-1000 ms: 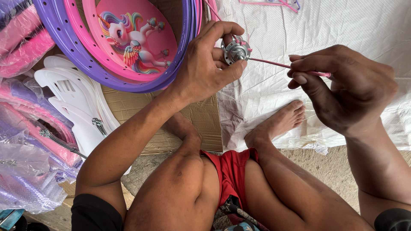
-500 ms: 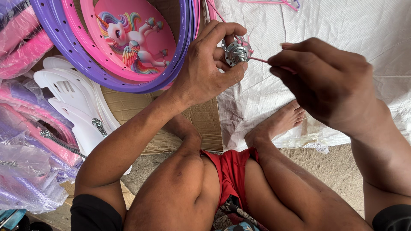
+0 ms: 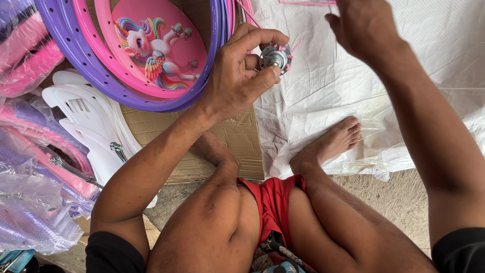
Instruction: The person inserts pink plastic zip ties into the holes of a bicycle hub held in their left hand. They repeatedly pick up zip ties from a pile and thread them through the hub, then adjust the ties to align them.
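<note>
Left hand: the left hand (image 3: pixel 237 76) is raised in front of the person, forearm running up from lower left, wrist bent inward. Thumb and fingers are clamped on a small metal wheel hub (image 3: pixel 276 55).
Hub position: held in the air above the edge where the cardboard sheet (image 3: pixel 237 136) meets the white woven sheet (image 3: pixel 404 60). Thin pink spokes (image 3: pixel 295 46) stick out of it; their number cannot be counted.
Right hand: the right hand (image 3: pixel 365 26) is lifted toward the top edge of the view, well apart from the hub, seen from the back. Fingers are curled loosely and partly cut off by the frame; whether they grip anything I cannot tell.
Arms: the right forearm crosses the frame diagonally from lower right to upper centre. Both sleeves are black.
Hands relative to each other: apart, not touching.
Rims: one purple wheel rim (image 3: pixel 76 55) with a row of holes, with one pink rim (image 3: pixel 103 40) nested inside it, lying on the cardboard.
Disc: one pink round disc with a unicorn picture (image 3: pixel 161 45), inside the rims.
White parts: a stack of white plastic guards (image 3: pixel 86 116) at left; exact count unclear.
Wrapped parts: pink and purple pieces in clear plastic (image 3: pixel 35 202) at far left.
Posture: person seated on the floor, red shorts (image 3: pixel 273 202), one bare foot (image 3: pixel 331 144) resting on the white sheet.
</note>
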